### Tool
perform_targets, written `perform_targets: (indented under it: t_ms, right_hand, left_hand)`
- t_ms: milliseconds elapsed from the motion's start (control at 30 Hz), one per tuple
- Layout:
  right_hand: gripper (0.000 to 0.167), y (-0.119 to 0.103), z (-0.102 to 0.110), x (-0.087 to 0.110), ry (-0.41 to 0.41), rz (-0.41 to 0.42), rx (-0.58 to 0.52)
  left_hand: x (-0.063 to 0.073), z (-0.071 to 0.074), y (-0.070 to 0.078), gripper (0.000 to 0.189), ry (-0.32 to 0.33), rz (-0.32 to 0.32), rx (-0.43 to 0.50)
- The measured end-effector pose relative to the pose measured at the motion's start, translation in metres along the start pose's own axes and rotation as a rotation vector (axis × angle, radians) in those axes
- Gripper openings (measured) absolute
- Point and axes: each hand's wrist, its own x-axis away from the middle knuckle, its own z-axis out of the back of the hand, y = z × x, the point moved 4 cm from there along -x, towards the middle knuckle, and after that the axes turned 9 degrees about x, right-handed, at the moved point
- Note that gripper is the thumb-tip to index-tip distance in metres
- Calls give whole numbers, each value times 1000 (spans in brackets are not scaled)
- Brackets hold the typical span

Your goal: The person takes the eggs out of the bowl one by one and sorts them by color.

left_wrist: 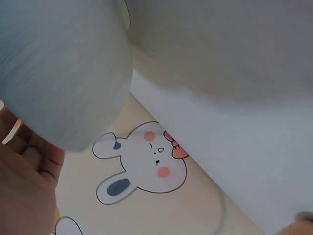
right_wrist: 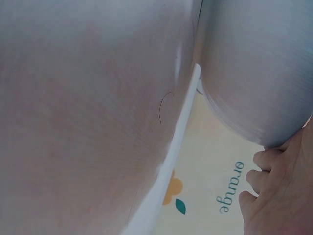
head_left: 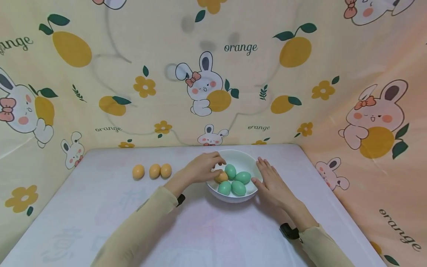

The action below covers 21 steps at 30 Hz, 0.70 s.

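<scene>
A white bowl [head_left: 233, 199] stands on the table, holding several green eggs [head_left: 238, 188] and one orange egg [head_left: 221, 177]. Over its left rim reaches my left hand [head_left: 203, 167], fingers bent and apart from the thumb. The thumb is beside the orange egg, which shows below it rather than between thumb and fingers. My right hand [head_left: 275, 185] rests against the bowl's right side with straight fingers. In the left wrist view, the bowl's outer wall [left_wrist: 68, 73] hides part of the left hand [left_wrist: 29, 176]. The right wrist view shows the right hand [right_wrist: 283, 186] at the bowl's underside [right_wrist: 259, 73].
Three more orange eggs [head_left: 155, 171] lie on the white tabletop [head_left: 200, 233] to the left of the bowl, two of them side by side. A patterned cloth [head_left: 250, 74] with rabbits and oranges hangs behind the table and along both sides.
</scene>
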Motion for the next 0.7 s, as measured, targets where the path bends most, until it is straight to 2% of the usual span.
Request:
perform_targets:
  t_ms: [133,267,533,700]
  right_hand:
    - [78,0,0,0,-3,-5,-7]
    - [78,-1,0,0,-7,-8,-7]
    - [78,-1,1,-1,-6,-8,-2]
    - [79,0,0,0,-6,-8,-5]
  left_hand:
    - [-8,-6,1,30,-87,26,-34]
    - [-13,-11,0,28,-142,40,-69]
    - [-19,-20,-1,29,-187,35,-135]
    - [-20,-24,0,30,-198,55,-169]
